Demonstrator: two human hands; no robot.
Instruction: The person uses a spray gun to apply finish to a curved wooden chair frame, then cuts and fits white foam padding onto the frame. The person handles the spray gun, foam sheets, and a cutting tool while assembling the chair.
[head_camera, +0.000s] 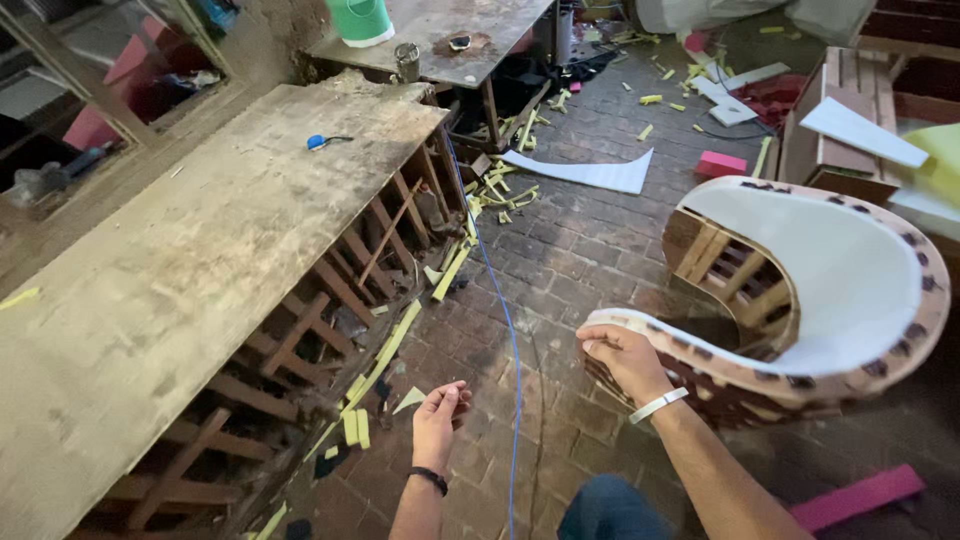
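A curved wooden chair frame (900, 330) lined with white foam (850, 270) lies on the brick floor at the right. My right hand (625, 358) grips the near end of its curved rim, fingers closed on the white foam edge. My left hand (438, 420) hovers over the floor, palm up, fingers loosely curled and pinched near a thin blue cord (513, 350) that runs across the bricks; whether it holds something small I cannot tell.
A long worn wooden workbench (180, 260) fills the left, with a small blue tool (318, 141) on top. Yellow foam scraps (380, 360) litter the floor beside it. A white sheet (590, 172), pink foam blocks (720, 163) and a pink strip (860, 497) lie around.
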